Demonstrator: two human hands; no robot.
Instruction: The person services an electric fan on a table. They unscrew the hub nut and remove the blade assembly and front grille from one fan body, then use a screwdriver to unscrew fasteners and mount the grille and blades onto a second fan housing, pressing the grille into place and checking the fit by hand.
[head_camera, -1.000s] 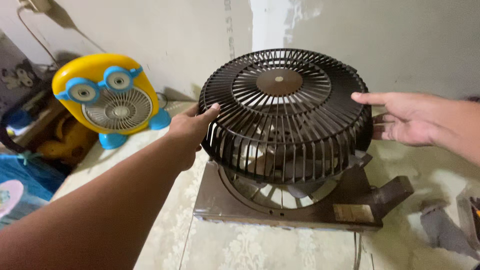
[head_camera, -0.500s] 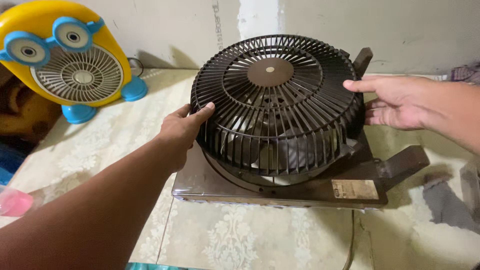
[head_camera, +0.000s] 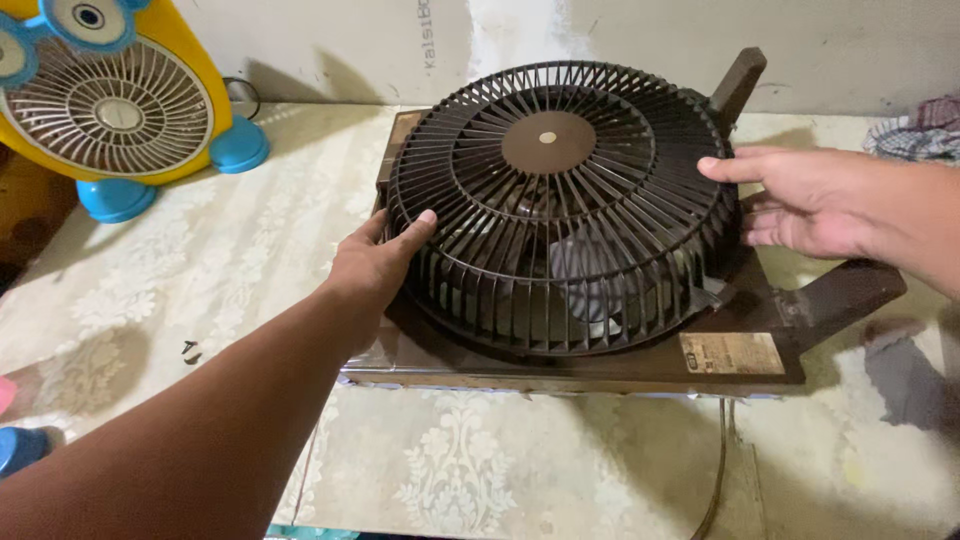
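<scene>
The round brown fan grille (head_camera: 550, 200) sits over the square brown fan housing (head_camera: 600, 350), which lies flat on a pale floral tablecloth (head_camera: 220, 270). It is held from both sides, likely so its rim stays level over the housing. The left hand (head_camera: 375, 265) cups the near-left rim, thumb on the ribs, fingers curled around the edge. The right hand (head_camera: 800, 200) rests on the far-right rim with fingers loosely spread, pressing rather than clasping. Grey blades (head_camera: 585, 270) show dimly through the ribs; whether the rim seats fully is hard to tell. A cord (head_camera: 722, 450) runs off the bottom edge. A yellow and blue toy-like fan (head_camera: 110, 100) is cut off at top left, two small dark screws (head_camera: 188, 349) lie near the left forearm, and a checked cloth (head_camera: 925, 125) is cropped at right
</scene>
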